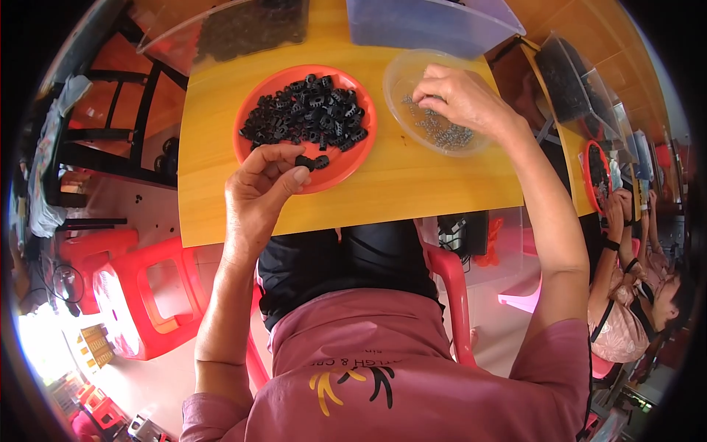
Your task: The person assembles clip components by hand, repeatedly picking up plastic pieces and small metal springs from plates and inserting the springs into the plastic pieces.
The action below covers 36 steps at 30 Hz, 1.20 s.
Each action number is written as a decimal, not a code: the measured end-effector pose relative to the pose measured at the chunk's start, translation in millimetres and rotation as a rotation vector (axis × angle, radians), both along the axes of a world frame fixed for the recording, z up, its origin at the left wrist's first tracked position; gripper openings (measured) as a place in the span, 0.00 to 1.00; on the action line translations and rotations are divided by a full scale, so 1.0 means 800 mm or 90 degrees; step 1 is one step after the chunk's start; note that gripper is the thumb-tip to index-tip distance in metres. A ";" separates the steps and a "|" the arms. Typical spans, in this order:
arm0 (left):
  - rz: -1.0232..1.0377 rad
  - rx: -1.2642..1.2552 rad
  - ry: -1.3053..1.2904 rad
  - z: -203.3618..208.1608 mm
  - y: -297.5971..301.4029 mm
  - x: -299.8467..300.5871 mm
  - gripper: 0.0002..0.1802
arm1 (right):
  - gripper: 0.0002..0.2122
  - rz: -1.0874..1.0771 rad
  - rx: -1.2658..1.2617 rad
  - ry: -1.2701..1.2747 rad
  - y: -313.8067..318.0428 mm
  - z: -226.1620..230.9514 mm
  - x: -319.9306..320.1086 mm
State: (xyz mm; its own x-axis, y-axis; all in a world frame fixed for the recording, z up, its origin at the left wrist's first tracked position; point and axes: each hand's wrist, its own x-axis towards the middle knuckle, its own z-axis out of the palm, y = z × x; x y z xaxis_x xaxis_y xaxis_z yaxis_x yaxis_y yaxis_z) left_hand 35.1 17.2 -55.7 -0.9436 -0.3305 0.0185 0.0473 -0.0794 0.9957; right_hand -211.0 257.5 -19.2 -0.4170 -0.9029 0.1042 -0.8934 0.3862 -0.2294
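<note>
My left hand [258, 184] is at the near rim of a round orange-red plate [320, 180]. Its thumb and fingers pinch a small ribbed black plastic part [305, 162]; another such part lies right beside it, touching or nearly so. Heaped on the plate are many more black plastic parts [317, 110]. Over to the right, my right hand [464, 97] reaches over a clear round bowl [398, 85] of tiny grey metal pieces [451, 136]. Its fingertips are pressed together, and whatever is between them is too small or hidden to name.
Both dishes stand on a yellow wooden table [353, 210]. Along its far edge are a clear bin of black parts [250, 33] and a bluish translucent bin [434, 29]. Red plastic stools [147, 295] stand at left. Other people work at a table on the right.
</note>
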 end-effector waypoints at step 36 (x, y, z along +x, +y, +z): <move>-0.066 0.458 0.105 0.009 0.019 0.016 0.12 | 0.05 -0.042 -0.320 -0.661 -0.076 0.038 0.183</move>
